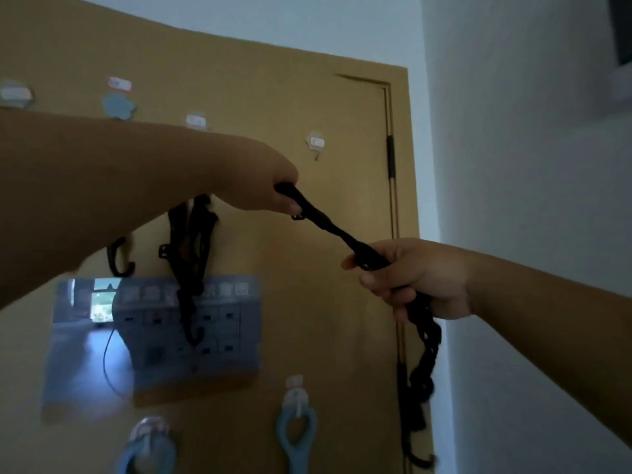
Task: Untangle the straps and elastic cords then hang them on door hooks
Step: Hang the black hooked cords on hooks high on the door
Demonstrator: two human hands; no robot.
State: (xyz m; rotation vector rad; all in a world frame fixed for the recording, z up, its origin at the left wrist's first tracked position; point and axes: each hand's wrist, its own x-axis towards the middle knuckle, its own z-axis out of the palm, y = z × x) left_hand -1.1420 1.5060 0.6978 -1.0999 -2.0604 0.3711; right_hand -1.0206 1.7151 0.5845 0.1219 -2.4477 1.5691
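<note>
I see a black strap (328, 227) stretched taut and slanting in front of the yellow door (307, 302), between both hands. My left hand (270, 186) pinches its upper end, fingers curled around it, just below an adhesive hook (316, 145). My right hand (413, 275) grips the lower part, fingers wrapped round it, and the twisted remainder dangles below that hand along the door's hinge edge. Left of this, another bundle of black straps (191, 254) hangs on the door, over a blurred poster (154, 336). Lower down, two light blue loops (295, 429) hang from hooks. A white wall (513, 165) stands right.
</note>
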